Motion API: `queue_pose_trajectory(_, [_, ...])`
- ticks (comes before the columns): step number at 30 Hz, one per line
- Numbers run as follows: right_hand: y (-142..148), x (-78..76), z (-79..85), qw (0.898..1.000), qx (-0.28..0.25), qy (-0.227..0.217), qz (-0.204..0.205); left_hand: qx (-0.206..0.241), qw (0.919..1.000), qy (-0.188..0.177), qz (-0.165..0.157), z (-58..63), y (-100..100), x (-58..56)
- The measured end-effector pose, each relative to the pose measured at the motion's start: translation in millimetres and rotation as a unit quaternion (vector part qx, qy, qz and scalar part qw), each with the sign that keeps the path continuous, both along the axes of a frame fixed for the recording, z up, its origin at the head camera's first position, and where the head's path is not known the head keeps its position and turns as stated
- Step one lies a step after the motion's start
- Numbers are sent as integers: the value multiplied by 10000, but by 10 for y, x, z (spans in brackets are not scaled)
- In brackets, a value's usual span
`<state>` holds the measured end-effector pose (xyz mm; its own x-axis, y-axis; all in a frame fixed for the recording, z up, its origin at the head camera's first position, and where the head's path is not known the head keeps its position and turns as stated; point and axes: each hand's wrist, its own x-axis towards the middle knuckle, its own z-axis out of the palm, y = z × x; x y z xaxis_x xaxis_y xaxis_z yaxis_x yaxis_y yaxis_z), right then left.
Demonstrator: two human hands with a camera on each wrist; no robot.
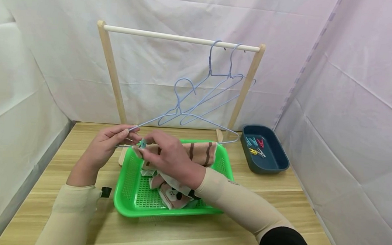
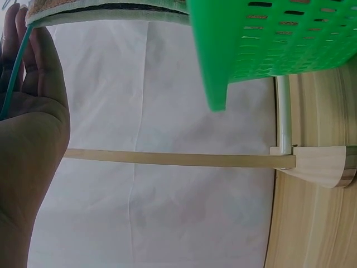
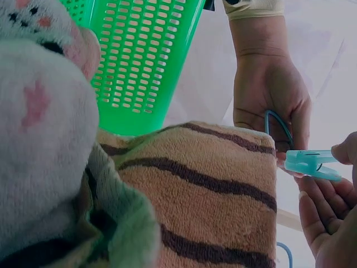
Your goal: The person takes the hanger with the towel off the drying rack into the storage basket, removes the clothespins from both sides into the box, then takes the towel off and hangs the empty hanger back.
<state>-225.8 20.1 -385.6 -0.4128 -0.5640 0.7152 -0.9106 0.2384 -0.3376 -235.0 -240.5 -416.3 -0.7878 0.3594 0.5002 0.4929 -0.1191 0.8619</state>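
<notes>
My left hand (image 1: 110,144) grips the left corner of a pale blue wire hanger (image 1: 159,117), held out over the basket. A tan towel with dark brown stripes (image 1: 199,153) hangs folded over the hanger's lower bar. My right hand (image 1: 171,154) pinches a teal clothespin (image 3: 312,163) between thumb and fingers, right at the towel's left end. In the left wrist view the hanger wire (image 2: 17,72) runs across the left palm. Part of the towel is hidden behind the right hand in the head view.
Below the hands stands a green plastic basket (image 1: 124,196) with patterned cloths (image 1: 173,196) inside. Behind it rises a wooden rack (image 1: 177,37) with two blue hangers (image 1: 210,64) toward its right end. A dark blue bin (image 1: 273,167) at right holds several coloured clothespins (image 1: 260,142).
</notes>
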Motion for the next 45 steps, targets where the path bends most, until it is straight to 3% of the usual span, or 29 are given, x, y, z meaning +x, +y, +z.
queue_pose_trajectory(15, [147, -7, 16, 9981, -62, -583, -201, -103, 9999, 1, -10, 6, -14, 13])
queue_pose_trajectory(28, [344, -53, 4, 9977, 167, -506, -425, -143, 9999, -47, -22, 10, -9, -1])
queue_pose_trajectory(45, [645, -83, 7, 9955, 201, -777, -506, -78, 9999, -27, -86, 2, -31, 2])
